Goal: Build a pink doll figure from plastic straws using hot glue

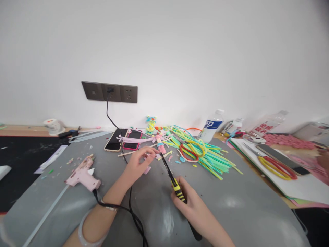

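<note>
My right hand [186, 195] is closed around the yellow-and-black handle of long-nosed pliers [171, 175]. Their dark jaws point away from me, the tips close to my left fingers. My left hand [140, 164] has its thumb and fingertips pressed together; what they pinch, if anything, is too small to tell. Just beyond these fingertips is a short bundle of pink pipe cleaners [161, 148] with a light-blue band around it. Small lilac pieces [147, 170] lie under my left hand. Long lilac pipe cleaners [136, 140] stretch leftward across the phones.
Green and yellow pipe cleaners [213, 161] spread to the right, below a bottle [211, 126]. A pink glue gun [83, 176] lies left, its black cable [113, 206] passing over my left forearm. Two phones [116, 141] lie behind; scissors [276, 167] rest on paper at right.
</note>
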Demonstrator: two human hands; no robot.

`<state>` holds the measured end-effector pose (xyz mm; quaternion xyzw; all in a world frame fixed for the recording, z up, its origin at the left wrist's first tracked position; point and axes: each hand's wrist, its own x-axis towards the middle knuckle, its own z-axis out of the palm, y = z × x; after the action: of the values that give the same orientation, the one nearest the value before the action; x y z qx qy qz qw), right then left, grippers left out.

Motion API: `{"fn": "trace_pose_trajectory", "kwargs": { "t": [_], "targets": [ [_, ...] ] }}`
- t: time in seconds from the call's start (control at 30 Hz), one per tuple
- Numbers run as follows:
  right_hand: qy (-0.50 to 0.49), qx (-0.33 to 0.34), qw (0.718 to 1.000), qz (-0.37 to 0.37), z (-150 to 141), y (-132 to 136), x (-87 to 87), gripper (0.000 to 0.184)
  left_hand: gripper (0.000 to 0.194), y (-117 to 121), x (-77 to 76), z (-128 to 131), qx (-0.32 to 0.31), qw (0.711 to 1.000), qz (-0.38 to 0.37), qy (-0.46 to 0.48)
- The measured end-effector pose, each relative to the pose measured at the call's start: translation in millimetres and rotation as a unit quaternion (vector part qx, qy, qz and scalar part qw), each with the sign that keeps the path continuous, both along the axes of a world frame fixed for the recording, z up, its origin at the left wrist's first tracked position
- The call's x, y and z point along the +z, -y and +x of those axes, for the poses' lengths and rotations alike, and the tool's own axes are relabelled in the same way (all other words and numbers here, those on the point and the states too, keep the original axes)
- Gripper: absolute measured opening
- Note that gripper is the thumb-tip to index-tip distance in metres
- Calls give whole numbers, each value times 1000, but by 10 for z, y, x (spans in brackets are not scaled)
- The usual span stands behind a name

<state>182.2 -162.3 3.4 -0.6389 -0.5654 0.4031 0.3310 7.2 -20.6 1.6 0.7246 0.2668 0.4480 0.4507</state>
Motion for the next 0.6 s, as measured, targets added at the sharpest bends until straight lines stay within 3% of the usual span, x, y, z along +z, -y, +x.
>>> {"fn": "trace_pose_trajectory", "kwargs": {
  "t": [0.43,0.6],
  "targets": [
    [29,2,999,-23,-35,99,19,12,21,41,41,20,-81,993,-29,-78],
    [0,2,1000,-18,-39,235,-82,16,19,55,49,5,-120,984,-14,-134]
  ]
}}
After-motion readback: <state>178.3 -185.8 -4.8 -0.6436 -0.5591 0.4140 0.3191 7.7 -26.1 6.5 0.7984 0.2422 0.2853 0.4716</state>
